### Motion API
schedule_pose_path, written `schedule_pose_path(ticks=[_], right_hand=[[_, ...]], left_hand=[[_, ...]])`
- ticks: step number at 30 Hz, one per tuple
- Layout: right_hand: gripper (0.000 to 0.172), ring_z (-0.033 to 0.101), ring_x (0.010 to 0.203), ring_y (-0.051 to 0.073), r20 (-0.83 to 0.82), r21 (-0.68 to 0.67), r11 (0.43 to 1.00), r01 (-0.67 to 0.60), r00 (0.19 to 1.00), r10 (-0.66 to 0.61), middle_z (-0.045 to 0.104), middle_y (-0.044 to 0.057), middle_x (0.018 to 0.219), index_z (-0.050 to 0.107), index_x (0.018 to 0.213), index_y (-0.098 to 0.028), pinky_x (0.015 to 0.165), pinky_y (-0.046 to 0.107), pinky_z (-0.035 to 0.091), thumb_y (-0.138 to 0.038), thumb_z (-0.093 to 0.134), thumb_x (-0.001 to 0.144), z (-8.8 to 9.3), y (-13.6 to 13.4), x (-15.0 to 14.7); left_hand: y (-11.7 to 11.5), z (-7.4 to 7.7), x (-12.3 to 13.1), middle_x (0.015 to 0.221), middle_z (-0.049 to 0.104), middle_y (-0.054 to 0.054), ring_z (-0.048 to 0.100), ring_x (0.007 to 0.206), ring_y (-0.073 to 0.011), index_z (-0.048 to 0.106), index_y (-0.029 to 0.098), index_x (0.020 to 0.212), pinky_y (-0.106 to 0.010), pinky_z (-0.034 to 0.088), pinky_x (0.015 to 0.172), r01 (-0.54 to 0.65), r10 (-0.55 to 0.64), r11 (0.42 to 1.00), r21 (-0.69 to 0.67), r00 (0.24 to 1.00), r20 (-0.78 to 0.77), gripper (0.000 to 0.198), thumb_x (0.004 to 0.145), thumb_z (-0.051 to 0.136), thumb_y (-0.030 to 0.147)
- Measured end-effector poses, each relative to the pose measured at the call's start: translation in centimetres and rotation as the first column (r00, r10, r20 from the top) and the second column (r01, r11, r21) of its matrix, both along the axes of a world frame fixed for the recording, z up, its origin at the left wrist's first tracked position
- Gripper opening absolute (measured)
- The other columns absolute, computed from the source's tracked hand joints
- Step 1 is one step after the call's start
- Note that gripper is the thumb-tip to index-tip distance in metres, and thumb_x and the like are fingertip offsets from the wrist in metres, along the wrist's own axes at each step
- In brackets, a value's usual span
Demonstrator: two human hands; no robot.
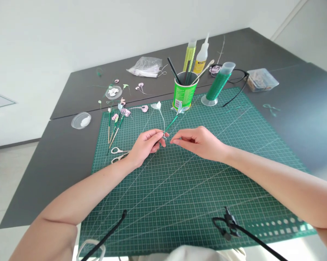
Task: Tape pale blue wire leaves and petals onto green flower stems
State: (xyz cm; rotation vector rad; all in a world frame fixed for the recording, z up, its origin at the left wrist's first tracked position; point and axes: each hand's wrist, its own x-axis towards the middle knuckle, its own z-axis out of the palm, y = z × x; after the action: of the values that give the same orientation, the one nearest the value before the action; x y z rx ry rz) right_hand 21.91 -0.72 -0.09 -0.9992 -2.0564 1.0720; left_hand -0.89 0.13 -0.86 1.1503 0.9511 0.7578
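My left hand (145,146) is closed around the lower end of a green-wrapped flower stem (171,123), topped by a pale blue flower (180,108). A second pale flower (157,105) on a thin curved wire rises from the same fingertips. Just to the right, my right hand (203,143) is pinched, thumb against fingers, apart from the stem. Whatever it pinches, if anything, is too fine to make out. Scissors (117,150) lie beside my left wrist, partly hidden by it. Several flower stems (115,127) with pink and pale heads rest on the cutting mat (158,203) at the left.
Behind my hands stands a green cup (184,95) of tools. Near it are a green thread spool (219,86), a yellow-green spool (189,56), a glue bottle (202,58) and eyeglasses (245,76). A clear box (262,79) sits right; small dishes (81,120) and a plastic bag (145,67) lie left.
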Motion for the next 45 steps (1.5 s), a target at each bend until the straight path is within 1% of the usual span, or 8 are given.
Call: schedule_pose_path(ticks=[11,18,23,30,36,39,43,45], right_hand=[[0.021,0.032,0.047,0.006,0.072,0.198,0.978,-0.058,0.996,0.045,0.047,-0.007,0.052,0.08,0.089,-0.012,0.046,0.021,0.029,-0.02,0.064,0.1,0.0,0.1,0.5],[0.026,0.052,0.051,0.007,0.126,0.288,0.945,-0.157,0.984,0.125,0.071,0.0,0.066,0.081,0.089,-0.012,0.052,0.022,0.039,-0.013,0.058,0.101,-0.1,0.0,0.5],[0.023,0.062,0.053,0.008,0.033,0.345,0.922,-0.173,0.984,0.173,0.081,0.004,0.079,0.082,0.099,-0.014,0.051,0.021,0.043,-0.019,0.06,0.103,0.7,-0.3,0.8],[0.024,0.06,0.051,0.007,-0.019,0.545,0.822,-0.163,0.978,0.206,0.076,0.0,0.069,0.079,0.112,-0.015,0.047,0.022,0.039,-0.014,0.056,0.106,1.6,-1.0,1.2],[0.028,0.05,0.045,0.009,0.19,0.743,0.654,-0.14,0.982,-0.006,0.065,-0.003,0.058,0.077,0.124,-0.019,0.046,0.029,0.031,-0.02,0.054,0.109,2.2,-0.8,2.5],[0.03,0.051,0.047,0.01,0.263,0.732,0.663,-0.157,0.963,-0.062,0.067,-0.002,0.061,0.077,0.125,-0.021,0.047,0.03,0.032,-0.024,0.052,0.11,2.4,-0.5,2.9],[0.027,0.052,0.051,0.01,0.265,0.737,0.654,-0.173,0.963,-0.044,0.068,-0.001,0.065,0.079,0.121,-0.017,0.048,0.03,0.032,-0.023,0.055,0.109,2.2,-0.1,3.1],[0.027,0.05,0.052,0.01,0.259,0.711,0.681,-0.174,0.966,-0.024,0.064,-0.001,0.063,0.08,0.118,-0.016,0.049,0.029,0.031,-0.024,0.056,0.109,2.2,0.0,3.1]], left_hand=[[-0.1,0.0,0.1,0.072,0.065,-0.001,0.035,0.048,-0.0042,0.076,0.014,0.095,-0.021,0.022,0.046,0.003,-0.002,0.999,0.043,0.999,-0.035,0.03,0.096,0.068,0.043],[-0.1,0.0,0.2,0.072,0.065,0.0,0.037,0.049,-0.0051,0.074,0.015,0.096,-0.021,0.026,0.046,0.026,-0.022,0.998,0.051,0.996,-0.083,0.026,0.094,0.069,0.04],[-0.6,0.0,0.3,0.075,0.07,-0.001,0.043,0.049,-0.0074,0.072,0.016,0.095,-0.022,0.031,0.046,0.152,-0.12,0.983,0.103,0.957,-0.264,0.028,0.095,0.063,0.042],[-1.0,0.5,0.3,0.072,0.071,0.0,0.048,0.053,-0.0094,0.074,0.018,0.089,-0.023,0.032,0.05,0.343,-0.217,0.923,0.175,0.838,-0.5,0.028,0.099,0.056,0.036],[-1.6,1.1,0.4,0.059,0.061,0.004,0.045,0.048,-0.0095,0.069,0.019,0.074,-0.025,0.03,0.051,0.447,-0.214,0.86,0.245,0.752,-0.623,0.036,0.103,0.054,0.034],[-2.0,1.4,0.5,0.057,0.057,0.005,0.046,0.049,-0.0108,0.07,0.02,0.079,-0.025,0.031,0.053,0.507,-0.243,0.827,0.243,0.712,-0.658,0.031,0.103,0.054,0.031],[-2.5,1.9,0.5,0.057,0.055,0.005,0.045,0.05,-0.0115,0.063,0.02,0.072,-0.026,0.03,0.056,0.617,-0.281,0.739,0.269,0.646,-0.71,0.031,0.101,0.055,0.025],[-2.7,2.0,0.5,0.059,0.058,0.004,0.048,0.052,-0.0122,0.06,0.02,0.071,-0.027,0.031,0.057,0.662,-0.306,0.696,0.279,0.624,-0.719,0.032,0.102,0.053,0.025]])
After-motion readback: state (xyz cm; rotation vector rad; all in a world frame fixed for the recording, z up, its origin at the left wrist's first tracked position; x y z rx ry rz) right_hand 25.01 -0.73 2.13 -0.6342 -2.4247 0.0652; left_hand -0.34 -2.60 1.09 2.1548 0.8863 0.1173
